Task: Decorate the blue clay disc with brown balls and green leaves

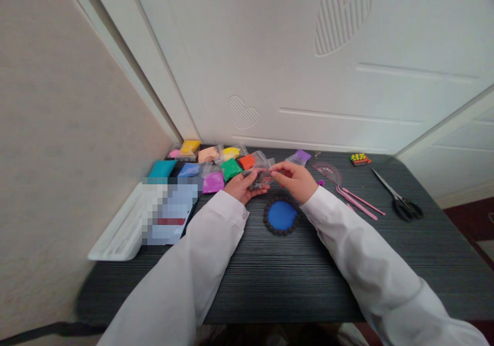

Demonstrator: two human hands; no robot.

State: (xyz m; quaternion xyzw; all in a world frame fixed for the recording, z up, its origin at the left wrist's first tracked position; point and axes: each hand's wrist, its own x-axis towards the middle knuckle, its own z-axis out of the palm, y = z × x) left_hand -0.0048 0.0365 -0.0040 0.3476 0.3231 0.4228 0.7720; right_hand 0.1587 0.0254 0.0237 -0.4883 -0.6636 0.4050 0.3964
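A small clear zip bag [259, 179] with something dark in it rests in my left hand [243, 186], the thumb on top and the fingers underneath. My right hand [295, 180] pinches the bag's upper edge between thumb and fingertips. Both hands are raised a little over the far half of the table. Just nearer to me lies a flat blue clay disc [281, 215], ringed by dark brown clay balls. Bags of orange-red clay [247, 161] and green clay [231, 168] lie just behind and left of my left hand.
More clay bags, such as a magenta one [213, 182], fill the back left. A white tray [116, 238] and a pale blue sheet [173, 217] lie left. At right are a pink protractor [328, 171], pink tools [360, 203], scissors [401, 199] and a small yellow-green piece [359, 159].
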